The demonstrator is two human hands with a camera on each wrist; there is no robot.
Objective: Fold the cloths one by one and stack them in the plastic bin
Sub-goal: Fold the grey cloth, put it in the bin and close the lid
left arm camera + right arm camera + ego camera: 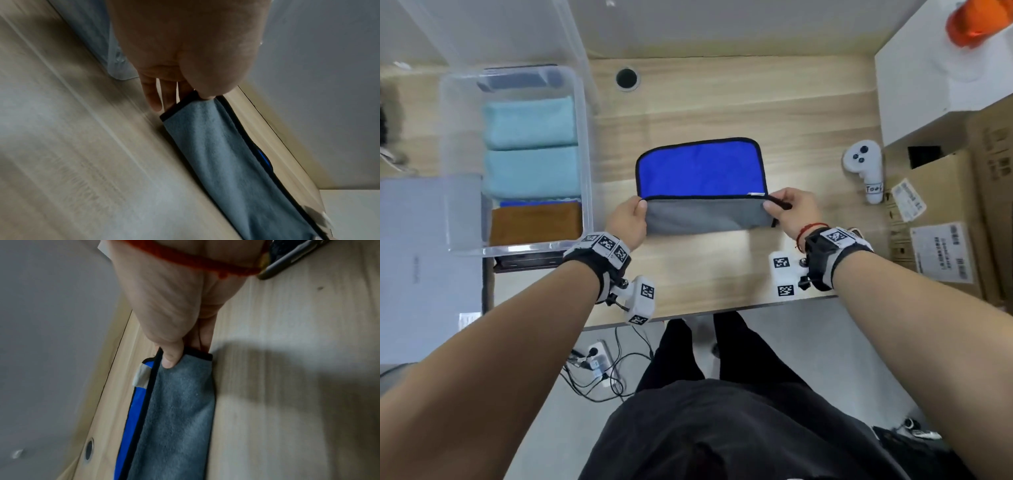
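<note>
A blue cloth (702, 169) with black trim and a grey underside lies in the middle of the wooden table (722, 270). Its near edge is lifted and turned over, showing a grey band (705, 215). My left hand (628, 219) pinches the near left corner (180, 105) of the cloth between thumb and fingers. My right hand (789, 210) pinches the near right corner (185, 360). The clear plastic bin (450, 164) stands at the left and holds folded light-blue cloths (530, 147), a brown cloth (536, 222) and a sliver of a blue one.
A white controller (864, 168) lies right of the cloth. Cardboard boxes (941, 219) and a white box (935, 68) stand along the right side. A round cable hole (626, 78) sits at the back of the table. The table's front edge runs just behind my wrists.
</note>
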